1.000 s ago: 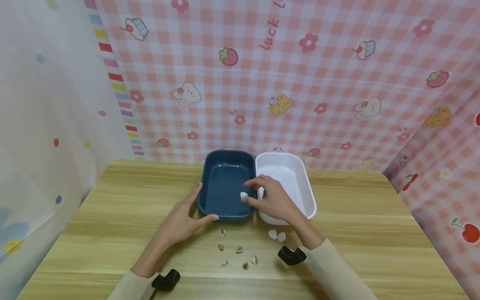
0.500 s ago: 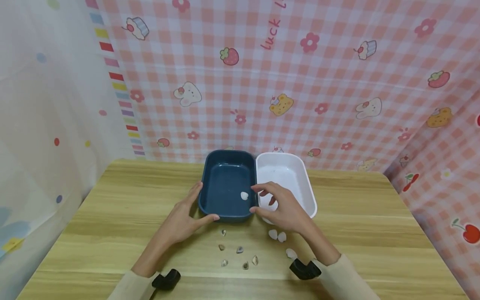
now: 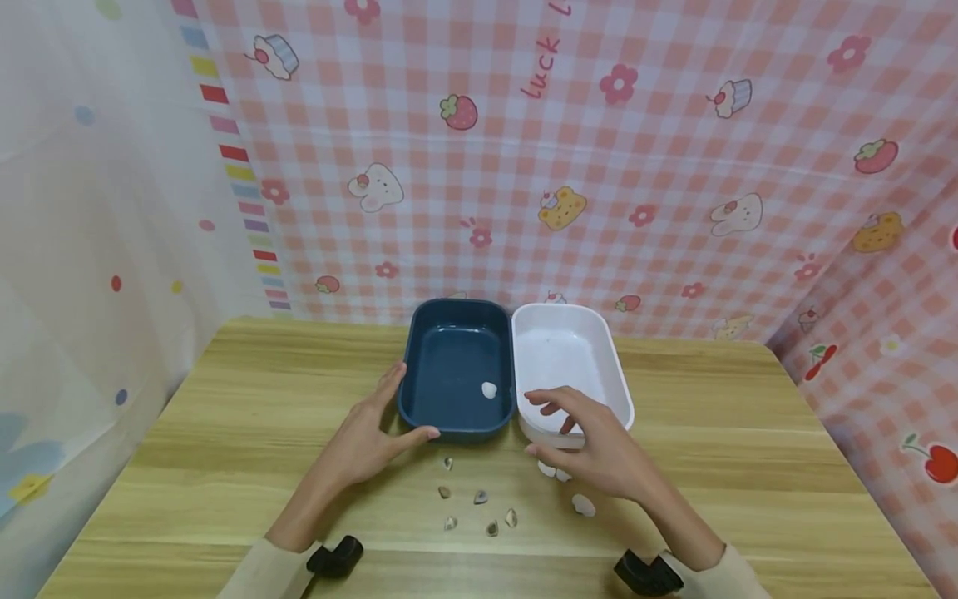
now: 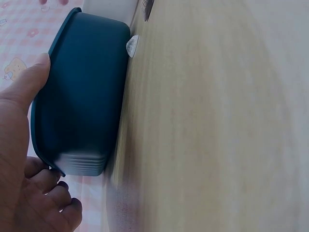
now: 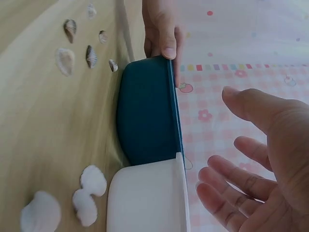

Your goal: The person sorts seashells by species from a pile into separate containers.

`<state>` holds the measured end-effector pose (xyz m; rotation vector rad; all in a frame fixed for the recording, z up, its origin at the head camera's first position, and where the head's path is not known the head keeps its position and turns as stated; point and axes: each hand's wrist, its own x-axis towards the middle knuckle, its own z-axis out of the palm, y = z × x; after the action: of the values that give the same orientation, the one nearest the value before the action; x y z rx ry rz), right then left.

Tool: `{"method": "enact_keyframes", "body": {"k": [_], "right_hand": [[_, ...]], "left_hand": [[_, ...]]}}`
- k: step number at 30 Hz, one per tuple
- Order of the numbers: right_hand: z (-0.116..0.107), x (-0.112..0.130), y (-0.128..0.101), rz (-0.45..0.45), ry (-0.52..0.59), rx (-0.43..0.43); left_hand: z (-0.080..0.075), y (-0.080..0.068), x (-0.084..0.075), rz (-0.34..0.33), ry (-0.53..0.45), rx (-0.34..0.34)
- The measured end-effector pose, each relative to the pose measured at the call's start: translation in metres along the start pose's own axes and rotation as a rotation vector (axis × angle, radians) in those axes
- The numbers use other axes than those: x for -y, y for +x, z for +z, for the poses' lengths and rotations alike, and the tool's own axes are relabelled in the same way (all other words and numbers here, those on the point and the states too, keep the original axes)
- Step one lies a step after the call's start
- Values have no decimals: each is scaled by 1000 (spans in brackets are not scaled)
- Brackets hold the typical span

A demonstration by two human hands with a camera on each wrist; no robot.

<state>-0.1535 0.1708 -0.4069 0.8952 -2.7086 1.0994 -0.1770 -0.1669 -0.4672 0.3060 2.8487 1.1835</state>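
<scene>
My left hand holds the near left corner of a dark blue rectangular tray, thumb on the front rim and fingers along the left side. Inside that tray lies one white seashell. My right hand hovers over the near edge of a white tray, fingers loosely bent and holding nothing. Three white seashells lie on the table below the right hand, which partly hides two of them in the head view. Several small brown and grey striped seashells are scattered in front of the blue tray.
The two trays stand side by side at the back of the wooden table, close to a pink checked cloth. A white dotted cloth hangs at the left. Each wrist carries a black camera mount.
My right hand has let go of a white seashell in the blue tray. It has then drawn back to the right and nearer, over the white tray's edge. The left hand stays put.
</scene>
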Motion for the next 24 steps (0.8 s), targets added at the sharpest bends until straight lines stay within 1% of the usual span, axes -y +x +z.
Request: {"method": "enact_keyframes", "body": {"k": [11,18,22,24], "right_hand": [[-6,-4,-35,43,56,43],[-3,-14,-53,-15,65,44],[-1,-21,-62,14,74,51],[1,-24,-66,45,77,55]], "left_hand": [[0,-1,0,10,-11,3],[0,0,-1,0,-19,8],[0,0,-1,0,-15,7],[0,0,0,2,-15,5]]}}
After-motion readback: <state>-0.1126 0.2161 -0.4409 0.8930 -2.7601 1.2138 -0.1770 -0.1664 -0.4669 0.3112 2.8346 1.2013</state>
